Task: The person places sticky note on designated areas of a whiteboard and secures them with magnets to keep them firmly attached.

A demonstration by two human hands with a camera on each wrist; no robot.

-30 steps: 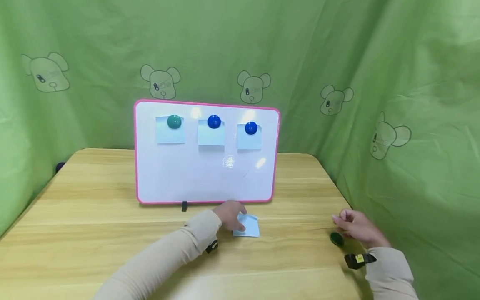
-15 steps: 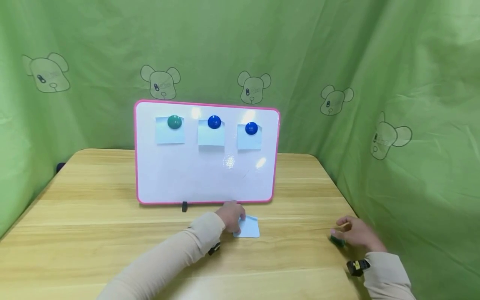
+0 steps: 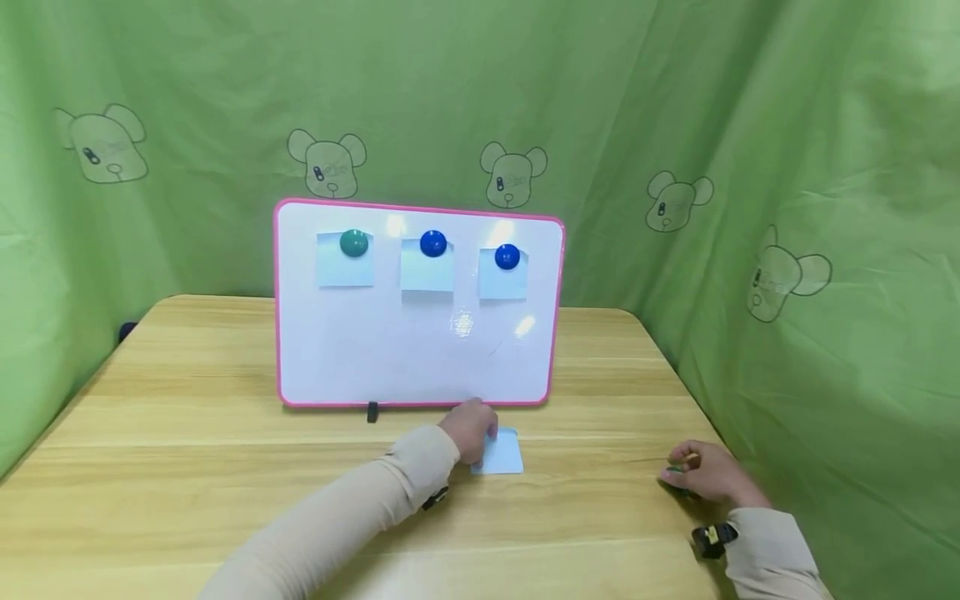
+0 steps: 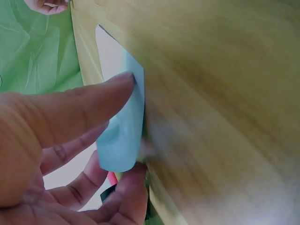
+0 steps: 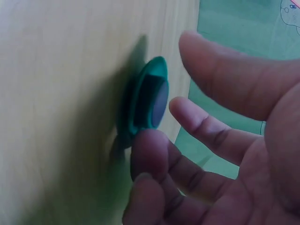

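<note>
A light blue sticky note lies on the table in front of the whiteboard, its far edge curled up. My left hand is at its left side. In the left wrist view, the thumb presses the note from the near side, with a finger partly hidden behind it; the paper bows. At the table's right side, my right hand is at a green round magnet. The right wrist view shows the magnet dark face up, a fingertip at its edge and the thumb apart.
A pink-framed whiteboard stands behind the note, with a small black foot. On it, one green magnet and two blue magnets, left and right, hold blue notes. Green curtains surround the wooden table.
My left hand has drawn its thumb and fingers closer together at the note. My right hand has lowered over the green magnet, now covering part of it. The head view has shifted slightly.
</note>
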